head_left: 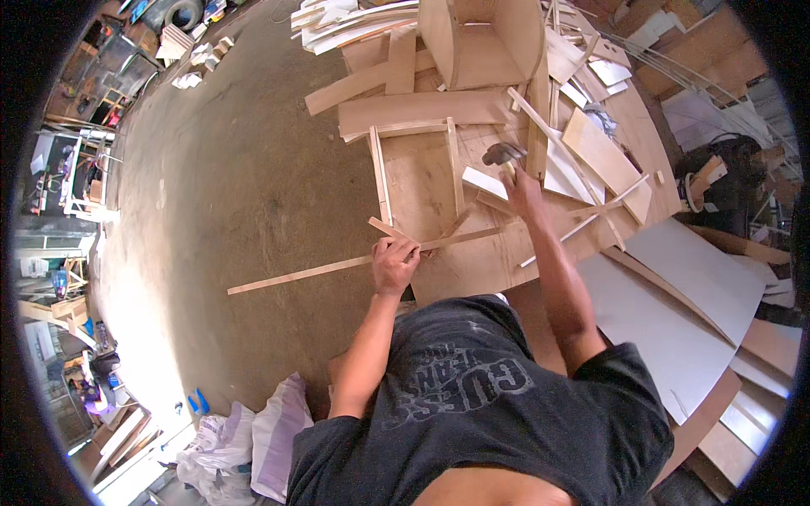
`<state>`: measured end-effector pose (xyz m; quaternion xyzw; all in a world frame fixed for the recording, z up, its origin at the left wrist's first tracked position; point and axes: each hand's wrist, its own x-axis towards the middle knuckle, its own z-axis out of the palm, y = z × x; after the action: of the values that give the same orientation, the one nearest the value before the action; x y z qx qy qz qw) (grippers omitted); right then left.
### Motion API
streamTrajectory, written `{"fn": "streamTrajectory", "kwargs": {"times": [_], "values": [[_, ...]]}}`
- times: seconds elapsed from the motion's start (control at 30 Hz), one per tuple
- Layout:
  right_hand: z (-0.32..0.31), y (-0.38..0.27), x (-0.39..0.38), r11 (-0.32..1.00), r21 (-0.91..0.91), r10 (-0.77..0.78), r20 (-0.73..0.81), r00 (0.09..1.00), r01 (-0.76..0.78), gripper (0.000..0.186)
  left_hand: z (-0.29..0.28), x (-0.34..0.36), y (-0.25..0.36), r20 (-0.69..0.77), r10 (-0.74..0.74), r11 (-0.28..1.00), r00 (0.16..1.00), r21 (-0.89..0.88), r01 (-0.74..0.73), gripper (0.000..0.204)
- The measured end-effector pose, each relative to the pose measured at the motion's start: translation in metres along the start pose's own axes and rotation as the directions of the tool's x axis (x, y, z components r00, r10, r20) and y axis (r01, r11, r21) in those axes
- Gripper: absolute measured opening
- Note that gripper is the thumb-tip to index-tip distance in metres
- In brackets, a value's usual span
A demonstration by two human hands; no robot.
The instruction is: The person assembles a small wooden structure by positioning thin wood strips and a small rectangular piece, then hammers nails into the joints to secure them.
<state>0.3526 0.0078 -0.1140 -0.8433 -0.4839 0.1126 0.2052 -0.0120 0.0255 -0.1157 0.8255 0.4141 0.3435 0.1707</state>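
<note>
My left hand pinches a short wood strip against a long, thin batten, which sticks out leftward past the edge of the plywood work surface. My right hand grips a hammer by its pale handle, the dark head raised to the right of a rectangular wooden frame with thin rails. That frame lies just beyond my left hand. Whether a nail is between my left fingers is too small to tell.
A curved plywood box, loose boards and offcuts crowd the surface's back and right. Large white sheets lie at my right. Concrete floor stretches leftward; white sacks sit at lower left. Piled scrap lines the far left.
</note>
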Motion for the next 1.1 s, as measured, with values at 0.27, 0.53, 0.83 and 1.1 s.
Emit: {"fn": "streamTrajectory", "kwargs": {"times": [0.27,0.53,0.83,1.1], "values": [[-0.002,-0.111,-0.158,0.947,0.322,0.016,-0.035,0.999,-0.004,0.036,-0.005,0.003,-0.005,0.084,0.023,0.997,0.996,-0.07,-0.017,0.012],[0.01,-0.18,-0.234,0.986,0.166,-0.006,0.11,0.994,-0.012,0.035,-0.007,-0.001,-0.032,0.12,0.173,0.965,0.978,-0.219,-0.144,0.015],[0.026,-0.179,-0.243,0.985,0.151,0.087,-0.02,0.996,-0.083,0.039,0.0,-0.005,-0.025,0.108,0.018,0.985,0.994,-0.17,0.001,0.011],[0.038,-0.172,-0.237,0.976,0.171,0.135,0.011,0.991,-0.135,0.041,0.008,-0.005,-0.031,0.061,0.067,0.978,0.996,-0.203,-0.053,0.011]]}}
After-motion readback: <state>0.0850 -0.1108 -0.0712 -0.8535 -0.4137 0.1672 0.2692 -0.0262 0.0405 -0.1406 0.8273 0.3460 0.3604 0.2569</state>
